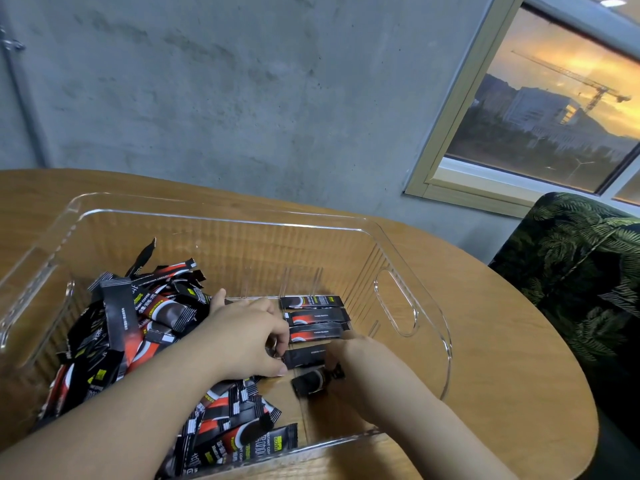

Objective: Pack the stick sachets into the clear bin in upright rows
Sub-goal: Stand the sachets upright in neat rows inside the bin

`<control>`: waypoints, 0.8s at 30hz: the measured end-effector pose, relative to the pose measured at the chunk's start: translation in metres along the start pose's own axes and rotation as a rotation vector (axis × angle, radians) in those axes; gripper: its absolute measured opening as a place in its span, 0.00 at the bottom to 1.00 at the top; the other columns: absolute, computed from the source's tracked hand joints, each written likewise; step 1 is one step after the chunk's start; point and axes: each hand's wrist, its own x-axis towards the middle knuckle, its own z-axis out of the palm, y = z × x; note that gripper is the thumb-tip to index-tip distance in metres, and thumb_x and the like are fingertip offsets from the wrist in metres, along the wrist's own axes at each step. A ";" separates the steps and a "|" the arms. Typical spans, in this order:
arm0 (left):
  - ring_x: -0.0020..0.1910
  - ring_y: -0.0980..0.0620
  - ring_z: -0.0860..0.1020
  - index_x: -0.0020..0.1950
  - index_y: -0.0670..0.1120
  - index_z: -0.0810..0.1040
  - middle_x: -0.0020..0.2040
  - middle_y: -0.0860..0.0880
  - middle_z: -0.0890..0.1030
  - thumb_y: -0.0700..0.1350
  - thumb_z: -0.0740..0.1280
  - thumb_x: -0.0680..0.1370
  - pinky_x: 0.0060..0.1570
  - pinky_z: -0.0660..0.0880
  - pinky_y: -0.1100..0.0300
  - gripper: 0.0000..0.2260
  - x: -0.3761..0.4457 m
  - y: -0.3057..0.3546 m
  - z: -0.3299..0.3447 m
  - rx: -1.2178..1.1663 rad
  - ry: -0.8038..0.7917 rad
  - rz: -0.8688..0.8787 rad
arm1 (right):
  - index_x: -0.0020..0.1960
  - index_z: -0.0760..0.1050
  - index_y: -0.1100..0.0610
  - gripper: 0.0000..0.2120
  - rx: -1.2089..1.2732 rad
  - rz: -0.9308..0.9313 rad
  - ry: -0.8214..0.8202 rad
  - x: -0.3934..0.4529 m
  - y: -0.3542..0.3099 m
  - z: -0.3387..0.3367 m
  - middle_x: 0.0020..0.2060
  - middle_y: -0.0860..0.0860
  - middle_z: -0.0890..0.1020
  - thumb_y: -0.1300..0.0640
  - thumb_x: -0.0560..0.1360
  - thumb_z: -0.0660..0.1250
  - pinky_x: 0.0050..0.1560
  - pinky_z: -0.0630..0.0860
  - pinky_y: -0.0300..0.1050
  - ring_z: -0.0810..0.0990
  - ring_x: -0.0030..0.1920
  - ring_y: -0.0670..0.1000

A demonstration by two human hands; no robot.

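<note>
1. At the left of the clear bin lies your loose heap of stick sachets, tumbled flat and crossing one another, filling the bin from its near wall to its far wall.
2. Your left hand reaches in from that heap, fingers curled down onto the dark sachet at the near end of the row; it seems to pinch its left end.
3. The row is only a few sachets, set side by side right of centre, so you are early in the packing.
4. Your right hand curls round another sachet just near of the row. Next, seat it tight against the row.
5. Open room lies at the right, up to the handle wall; the surface edge is well beyond.
</note>
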 end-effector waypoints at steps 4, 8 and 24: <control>0.66 0.58 0.66 0.48 0.62 0.77 0.58 0.62 0.68 0.61 0.69 0.72 0.72 0.40 0.40 0.08 0.000 0.001 0.000 -0.014 -0.004 0.001 | 0.61 0.74 0.56 0.13 -0.007 0.038 0.011 0.002 0.002 0.001 0.57 0.54 0.76 0.62 0.77 0.63 0.57 0.75 0.44 0.76 0.56 0.54; 0.66 0.57 0.67 0.50 0.62 0.76 0.58 0.62 0.69 0.61 0.68 0.72 0.72 0.40 0.40 0.09 0.000 0.001 -0.001 0.000 -0.008 -0.005 | 0.62 0.73 0.56 0.13 0.006 0.045 0.059 0.003 0.002 0.005 0.57 0.53 0.76 0.62 0.77 0.63 0.54 0.74 0.42 0.76 0.55 0.53; 0.68 0.54 0.67 0.63 0.60 0.70 0.63 0.58 0.68 0.63 0.66 0.73 0.73 0.43 0.42 0.21 0.002 0.002 0.001 0.068 0.003 -0.035 | 0.62 0.73 0.56 0.14 0.089 0.135 0.050 0.006 0.006 0.004 0.57 0.54 0.75 0.65 0.77 0.62 0.56 0.72 0.44 0.74 0.58 0.54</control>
